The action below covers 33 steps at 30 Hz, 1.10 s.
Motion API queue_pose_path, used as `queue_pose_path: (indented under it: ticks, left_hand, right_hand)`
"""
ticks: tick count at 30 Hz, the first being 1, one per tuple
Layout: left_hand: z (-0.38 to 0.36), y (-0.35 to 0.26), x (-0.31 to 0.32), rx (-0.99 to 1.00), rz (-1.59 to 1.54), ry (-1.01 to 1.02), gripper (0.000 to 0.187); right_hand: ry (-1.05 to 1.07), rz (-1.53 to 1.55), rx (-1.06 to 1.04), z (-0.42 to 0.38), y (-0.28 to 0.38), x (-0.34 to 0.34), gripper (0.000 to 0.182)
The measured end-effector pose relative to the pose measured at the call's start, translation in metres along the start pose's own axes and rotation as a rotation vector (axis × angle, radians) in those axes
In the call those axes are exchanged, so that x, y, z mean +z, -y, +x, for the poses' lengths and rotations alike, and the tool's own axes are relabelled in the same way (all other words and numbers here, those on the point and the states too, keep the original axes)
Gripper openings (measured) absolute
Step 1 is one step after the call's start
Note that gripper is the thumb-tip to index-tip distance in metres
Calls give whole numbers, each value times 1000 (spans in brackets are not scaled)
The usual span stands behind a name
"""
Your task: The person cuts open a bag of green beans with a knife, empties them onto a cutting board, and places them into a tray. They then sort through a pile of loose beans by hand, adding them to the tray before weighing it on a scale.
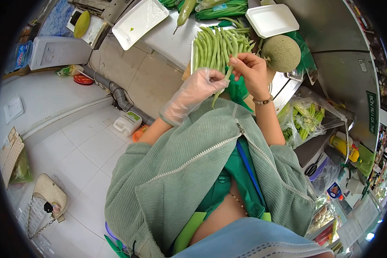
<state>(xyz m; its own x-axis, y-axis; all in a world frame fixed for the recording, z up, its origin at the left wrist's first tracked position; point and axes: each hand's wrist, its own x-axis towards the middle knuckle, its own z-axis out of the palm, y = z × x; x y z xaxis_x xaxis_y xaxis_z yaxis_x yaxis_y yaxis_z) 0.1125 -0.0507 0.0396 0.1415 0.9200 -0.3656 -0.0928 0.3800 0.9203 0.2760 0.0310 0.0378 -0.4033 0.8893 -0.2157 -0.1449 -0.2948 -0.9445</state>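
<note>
My left hand (198, 90), in a clear plastic glove, pinches the lower part of a green bean (229, 74). Bare, with a beaded bracelet at the wrist, my right hand (251, 73) holds the same bean higher up between thumb and fingers. The bean's thin tip hangs below my left hand. Just beyond both hands, many green beans (210, 48) lie side by side on a white tray. A netted melon (281, 53) sits to the right of my right hand. Green plastic (238, 89) shows beneath my hands.
White foam trays (272, 20) (137, 21) stand at the back, with bundled green vegetables (222, 9) between them. To the right are bagged leafy stalks (303, 120), a yellow bottle (345, 147) and scissors (314, 168). A grey pipe (112, 88) runs at the left.
</note>
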Motion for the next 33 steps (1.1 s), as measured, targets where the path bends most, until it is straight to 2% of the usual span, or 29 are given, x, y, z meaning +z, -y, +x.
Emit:
queue_pose_path:
  ticks: [3, 8, 12, 15, 18, 19, 23, 28, 33]
  left_hand:
    - [-2, -5, -2, -26, 16, -12, 20]
    - [-3, 2, -3, -47, -33, 17, 18]
    - [-5, 6, -10, 40, 82, -47, 19]
    - [8, 32, -41, 87, 127, -335, 33]
    - [2, 6, -61, -138, 323, -359, 36]
    - [-4, -6, -56, -154, 358, -339, 39]
    - [8, 25, -60, -48, 585, -364, 42]
    - [8, 25, -58, -82, 615, -317, 42]
    - [10, 18, -48, -49, 605, -363, 40]
  right_hand:
    - [85, -111, 24, -2, -5, -3, 17]
    - [65, -103, 12, -3, -18, -1, 19]
    - [82, -154, 30, -1, -20, 0, 20]
    - [-11, -126, 31, -1, -15, 2, 29]
    - [6, -175, 52, 1, -17, -8, 35]
    - [15, -183, 58, 1, -18, -8, 34]
    - [45, -213, 64, -1, -20, -5, 33]
    - [56, -228, 71, -2, -21, -10, 31]
    - [60, -254, 87, -2, -23, -11, 30]
